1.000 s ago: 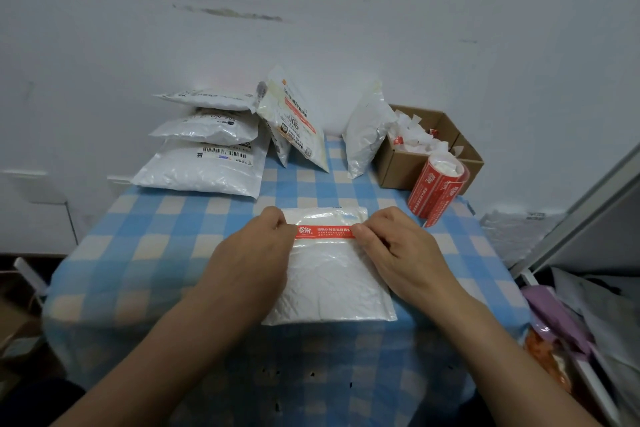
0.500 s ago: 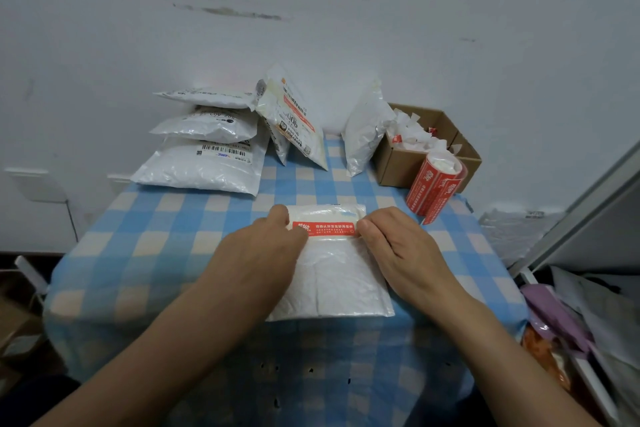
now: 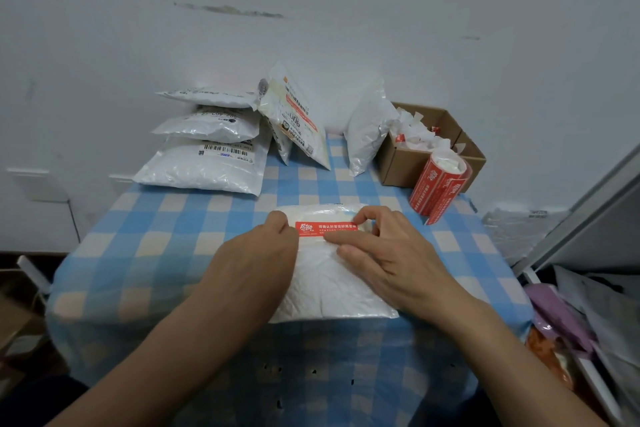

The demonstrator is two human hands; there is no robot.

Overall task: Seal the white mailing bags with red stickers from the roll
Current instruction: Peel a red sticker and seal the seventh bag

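Note:
A white mailing bag [image 3: 329, 284] lies flat on the checked tablecloth near the front edge. A red sticker [image 3: 322, 229] with white print runs across its folded top. My left hand [image 3: 263, 253] grips the bag's upper left edge with curled fingers, just beside the sticker's left end. My right hand [image 3: 384, 253] rests on the bag, its index finger arched onto the sticker's right end and its middle finger laid along the sticker's lower edge. The red sticker roll [image 3: 436, 187] leans against a cardboard box at the right.
A stack of filled white bags [image 3: 207, 166] sits at the back left, with two more bags [image 3: 367, 128] leaning on the wall. The cardboard box [image 3: 398, 166] holds peeled backing paper scraps. Clutter and a grey panel [image 3: 588, 218] stand right of the table [image 3: 138, 236].
My right hand has shifted left along the sticker, with its index finger now arched and its middle finger along the lower edge. My left hand has barely moved.

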